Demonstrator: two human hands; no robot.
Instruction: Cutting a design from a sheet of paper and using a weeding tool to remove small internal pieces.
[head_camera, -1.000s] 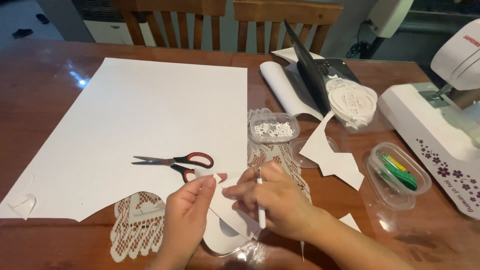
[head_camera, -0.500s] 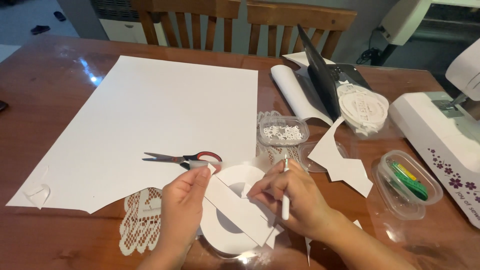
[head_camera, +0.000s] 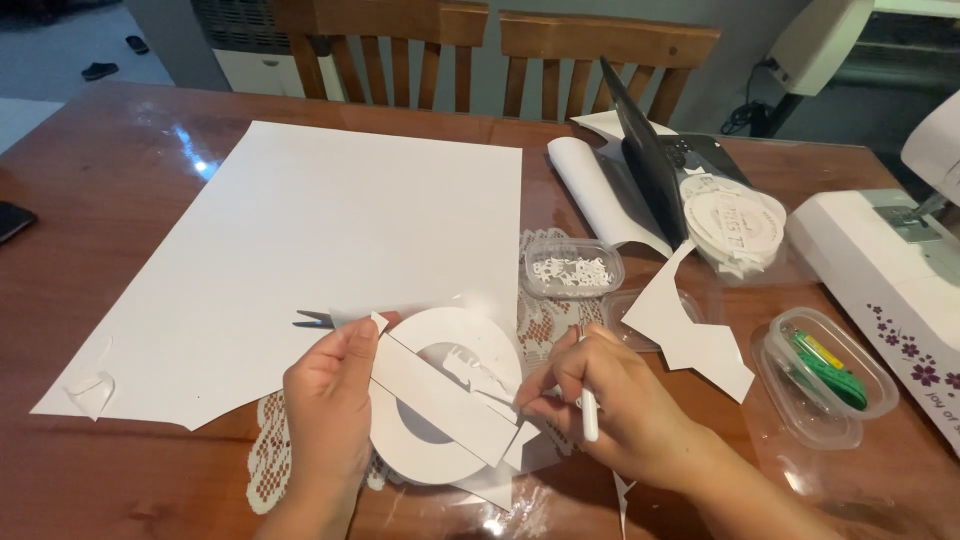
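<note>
Since the earlier frame, both hands lifted the white paper strip (head_camera: 445, 398) over the paper ring (head_camera: 440, 400), lower centre. Left hand (head_camera: 330, 400) pinched its end; right hand (head_camera: 620, 400) gripped a pen (head_camera: 588, 415). Uneven pull could likely crease it.

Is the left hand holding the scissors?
No: the left hand pinches a white paper strip over a paper ring, while the scissors lie on the big white sheet behind it.

White paper ring and strip

The flat ring (head_camera: 440, 440) lies tilted under a long white strip (head_camera: 440, 400) (laid diagonally across its hole).
</note>
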